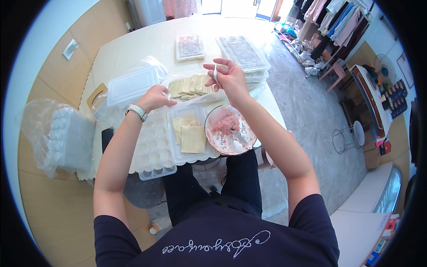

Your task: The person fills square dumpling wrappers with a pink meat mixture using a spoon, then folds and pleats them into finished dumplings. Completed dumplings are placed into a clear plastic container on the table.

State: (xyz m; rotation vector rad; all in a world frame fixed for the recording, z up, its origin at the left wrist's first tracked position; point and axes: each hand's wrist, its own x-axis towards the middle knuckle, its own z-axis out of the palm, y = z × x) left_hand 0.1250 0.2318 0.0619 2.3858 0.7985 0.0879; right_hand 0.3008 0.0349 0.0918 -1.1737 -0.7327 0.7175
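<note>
My left hand (156, 99) is at the near-left edge of a clear plastic bag (213, 97), its thumb and fingers seeming to pinch the film. Inside the bag lie stacks of pale yellow dough wrappers (191, 85). Raised over the bag's right end, my right hand (230, 78) has a thin white band (215, 74) looped about its spread fingers. Several loose square wrappers (193, 139) rest on a white plastic lid or tray (175, 155) before me. To its right, a bowl (247, 147) holds pink minced filling (227, 124) and a utensil (241, 138).
A tray with round hollows (151, 143) overhangs the table's near edge. Lidded clear boxes (243, 53) and a smaller box (190, 47) stand farther back. At left are a translucent lid (132, 86), a dark phone-like object (107, 138) and bagged stacked trays (71, 137).
</note>
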